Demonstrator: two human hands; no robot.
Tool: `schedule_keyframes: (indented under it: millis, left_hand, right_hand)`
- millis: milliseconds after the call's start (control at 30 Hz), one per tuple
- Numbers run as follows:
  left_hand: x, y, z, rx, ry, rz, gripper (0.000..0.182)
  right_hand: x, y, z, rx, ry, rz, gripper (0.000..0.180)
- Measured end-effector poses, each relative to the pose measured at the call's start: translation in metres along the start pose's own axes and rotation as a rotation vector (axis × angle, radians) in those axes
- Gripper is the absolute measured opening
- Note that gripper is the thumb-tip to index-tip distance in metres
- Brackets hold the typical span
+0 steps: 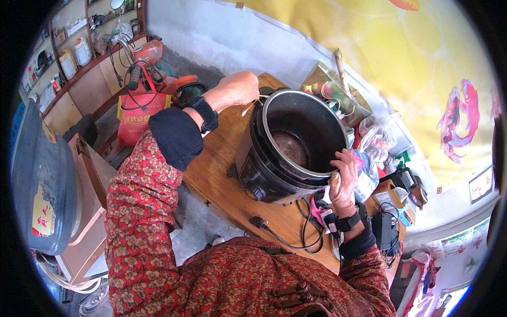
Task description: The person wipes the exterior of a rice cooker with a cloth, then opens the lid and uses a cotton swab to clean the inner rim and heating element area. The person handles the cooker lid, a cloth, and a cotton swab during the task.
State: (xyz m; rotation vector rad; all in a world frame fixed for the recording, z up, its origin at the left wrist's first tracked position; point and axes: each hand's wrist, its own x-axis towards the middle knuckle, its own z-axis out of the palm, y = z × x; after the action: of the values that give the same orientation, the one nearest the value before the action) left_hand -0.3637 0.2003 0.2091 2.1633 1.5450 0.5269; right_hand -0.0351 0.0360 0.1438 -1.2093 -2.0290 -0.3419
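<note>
A black electric cooker [255, 166] with a front dial stands on the wooden table in front of me. Its dark inner pot [317, 123] has a pale metal rim, no lid, and a brownish patch on the bottom. At the cooker's left upper edge, my left hand [239, 89] is closed in a fist beside the rim. A thin white stick [264, 96] pokes out of it, and a white-tipped piece like a cotton swab [244, 112] hangs just below. My right hand [344, 174] grips the right rim, fingers over the edge. Something beige at its palm is partly hidden.
A black power cord and plug [259, 222] lie on the wooden table [214, 158] near my body. Plastic bags [378, 136], boxes and a black adapter [384, 230] crowd the right side. A red bag [138, 119] hangs at left, near a large blue water bottle [47, 178].
</note>
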Motion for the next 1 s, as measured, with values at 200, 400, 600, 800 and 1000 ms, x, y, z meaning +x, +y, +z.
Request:
schedule_keyframes:
  millis: [200,400,600,800,1000]
  left_hand:
    - [-0.003,-0.016,0.019,-0.318,0.086,-0.044,0.016]
    - [-0.024,-0.002,0.016,0.216,0.198,0.080,0.009]
    - [-0.031,0.014,0.013,0.465,0.260,0.424,0.008]
    - [-0.037,0.022,-0.011,0.449,-0.012,0.363,0.005]
    - [-0.053,0.025,-0.013,0.515,-0.129,0.376,0.002]
  right_hand:
    - [0.000,-0.002,-0.001,-0.006,-0.011,0.003,0.042]
    - [0.001,0.000,0.001,0.027,0.016,0.005,0.040]
    - [0.000,0.001,0.001,0.034,0.010,0.006,0.039]
    - [0.001,0.000,0.000,0.035,0.010,-0.007,0.035]
    - [0.001,0.000,0.001,0.022,0.022,-0.001,0.034]
